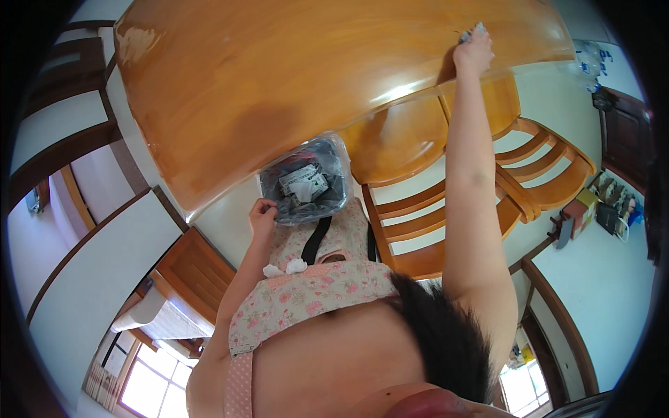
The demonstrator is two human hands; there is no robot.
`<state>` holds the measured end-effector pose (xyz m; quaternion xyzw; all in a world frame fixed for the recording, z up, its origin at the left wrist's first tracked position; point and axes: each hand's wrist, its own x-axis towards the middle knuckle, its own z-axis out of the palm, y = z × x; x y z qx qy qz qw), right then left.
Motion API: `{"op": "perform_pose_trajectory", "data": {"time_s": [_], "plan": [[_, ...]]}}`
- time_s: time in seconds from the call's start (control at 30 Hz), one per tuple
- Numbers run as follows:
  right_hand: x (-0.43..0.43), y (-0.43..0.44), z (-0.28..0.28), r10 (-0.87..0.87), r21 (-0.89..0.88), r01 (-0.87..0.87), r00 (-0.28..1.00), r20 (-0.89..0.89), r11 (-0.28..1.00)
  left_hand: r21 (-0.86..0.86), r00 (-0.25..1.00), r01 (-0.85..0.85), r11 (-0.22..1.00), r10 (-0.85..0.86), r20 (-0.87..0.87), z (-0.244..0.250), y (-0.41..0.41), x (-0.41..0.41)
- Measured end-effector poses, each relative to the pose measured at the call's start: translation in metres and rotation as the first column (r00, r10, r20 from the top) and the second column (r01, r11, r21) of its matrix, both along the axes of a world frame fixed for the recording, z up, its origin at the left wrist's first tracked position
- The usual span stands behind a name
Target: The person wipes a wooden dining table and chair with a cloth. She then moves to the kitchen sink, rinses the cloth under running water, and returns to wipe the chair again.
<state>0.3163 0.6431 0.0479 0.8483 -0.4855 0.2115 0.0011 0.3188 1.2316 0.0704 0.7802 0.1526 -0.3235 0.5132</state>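
My left hand (263, 215) grips the near-left rim of a small trash bin (340, 180) lined with a clear plastic bag. Inside the bin lies a crumpled printed wrapper (304, 184) with white tissue on it, over other dark waste. Far out to the right, my right hand (474, 51) is closed around a crumpled greyish cloth or wipe (465, 36), mostly hidden by the fingers. That hand rests on a glossy orange-brown wooden table (251, 78), near its edge.
Two wooden slat-back chairs (410, 209) stand at the table's near side, under my right arm. Several clear plastic bottles (590, 62) are on the floor past the table's right end. Boxes and bags (585, 209) sit farther right. A wooden cabinet (194, 274) is at lower left.
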Motion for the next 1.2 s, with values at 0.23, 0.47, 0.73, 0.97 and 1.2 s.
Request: {"op": "perform_pose_trajectory", "data": {"time_s": [0.23,0.47,0.73,0.97,1.2], "plan": [[0.085,0.200,0.009,0.601,0.077,-0.601,0.799,0.023,0.796,-0.025,0.998,0.016,1.000,-0.018,-0.067,0.001,0.008,0.013],[0.040,0.355,0.042,0.884,0.250,-0.900,0.413,0.220,0.358,-0.053,0.991,0.021,0.998,-0.028,-0.131,-0.002,0.016,0.022],[0.036,0.281,0.056,0.879,0.352,-0.865,0.439,0.186,0.357,-0.150,0.976,-0.131,0.980,0.101,-0.194,-0.024,0.031,0.013],[0.065,0.030,-0.003,0.136,0.018,-0.135,0.984,-0.113,0.991,-0.075,0.994,-0.039,0.996,0.031,-0.109,-0.017,0.037,0.012],[0.173,0.113,-0.017,0.561,-0.004,-0.561,0.828,-0.007,0.828,-0.049,0.992,-0.078,0.996,0.073,-0.099,-0.011,0.042,0.006]]}}
